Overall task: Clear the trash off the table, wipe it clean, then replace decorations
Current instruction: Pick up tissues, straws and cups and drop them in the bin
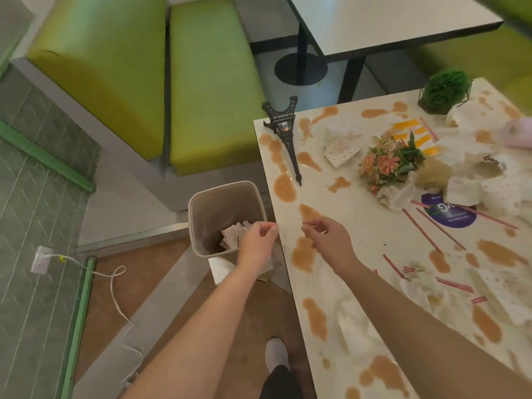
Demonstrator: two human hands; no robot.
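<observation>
Glossy white table [374, 234] blotched with brown spills, crumpled napkins in tapered bin [227, 217], both hands' grip released, left hand [257, 240], right hand [328, 240].

The white stained table [359, 231] fills the view from one to five o'clock. The beige plastic waste bin [201, 214] stands on the floor just beside the table's nine-o'clock edge, with crumpled paper [231, 233] in it. On the table, the black metal Eiffel Tower model [283, 125] lies tipped at the eleven-o'clock corner; at its three o'clock lies the pink artificial flower bouquet [388, 162], and the green potted plant [444, 90] stands at the one-o'clock end. Crumpled white napkins [472, 191] lie at the bouquet's three o'clock. The green cushioned bench [213, 82] stands at the bin's twelve o'clock.
</observation>
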